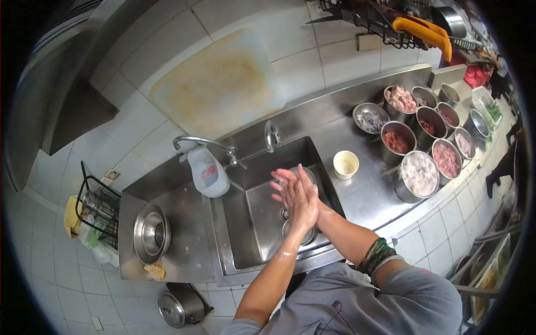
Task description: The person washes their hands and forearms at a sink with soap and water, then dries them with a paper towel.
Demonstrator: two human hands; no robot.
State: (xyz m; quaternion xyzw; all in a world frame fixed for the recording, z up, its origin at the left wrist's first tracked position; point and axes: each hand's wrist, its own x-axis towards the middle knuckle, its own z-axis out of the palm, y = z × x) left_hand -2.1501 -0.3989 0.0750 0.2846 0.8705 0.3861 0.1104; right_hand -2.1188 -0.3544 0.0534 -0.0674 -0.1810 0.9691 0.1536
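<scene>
My left hand (298, 209) and my right hand (310, 191) are pressed together over the steel sink (241, 245). Their fingers are stretched out and partly spread, with nothing held. The skin looks wet, and whitish lather shows on my left wrist. Overlap hides part of each palm. Behind the hands, a round metal vessel (309, 175) in the sink is partly covered. To their left, a translucent plastic jug (210, 177) stands by the curved faucet (204, 139).
A pale cup (346, 164) stands right of the sink. Beyond it are several steel pots of meat, including a pot of whitish pieces (419, 174). Nested metal bowls (151, 233) sit on the left counter. A wire rack with an orange-handled tool (421, 30) hangs at upper right.
</scene>
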